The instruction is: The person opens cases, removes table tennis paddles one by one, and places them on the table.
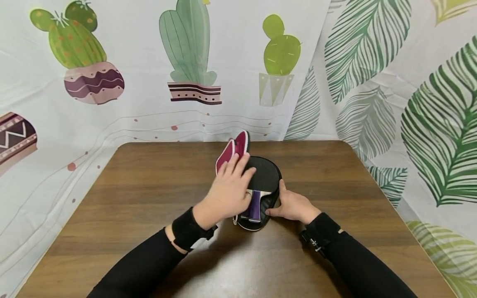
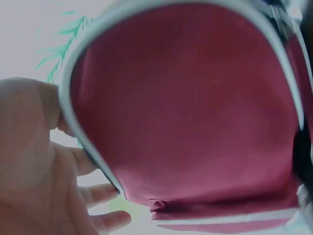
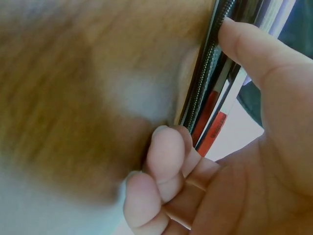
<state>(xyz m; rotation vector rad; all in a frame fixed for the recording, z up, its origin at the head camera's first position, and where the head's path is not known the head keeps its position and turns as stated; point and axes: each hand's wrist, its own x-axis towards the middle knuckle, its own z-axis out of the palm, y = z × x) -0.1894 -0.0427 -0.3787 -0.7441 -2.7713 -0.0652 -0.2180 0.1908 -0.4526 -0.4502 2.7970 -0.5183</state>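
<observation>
A table tennis paddle case lies unzipped on the table, its maroon-lined lid (image 1: 225, 158) folded back on the far left side. White piping edges the lining (image 2: 181, 107) in the left wrist view. On the case rests a table tennis paddle with a black blade (image 1: 266, 174) and a purple-striped handle (image 1: 255, 206). My left hand (image 1: 228, 192) reaches over the paddle, fingers extended at the lid's edge. With thumb and curled fingers, my right hand (image 1: 292, 205) grips the right side of the case. Its thumb touches the zipper (image 3: 208, 68) in the right wrist view; red and white layered edges show beside it.
The brown wooden table (image 1: 164, 182) extends around the case on every side. Behind it hangs a white cloth (image 1: 238, 49) printed with cacti and leaves. Both wrists wear black straps (image 1: 323, 229).
</observation>
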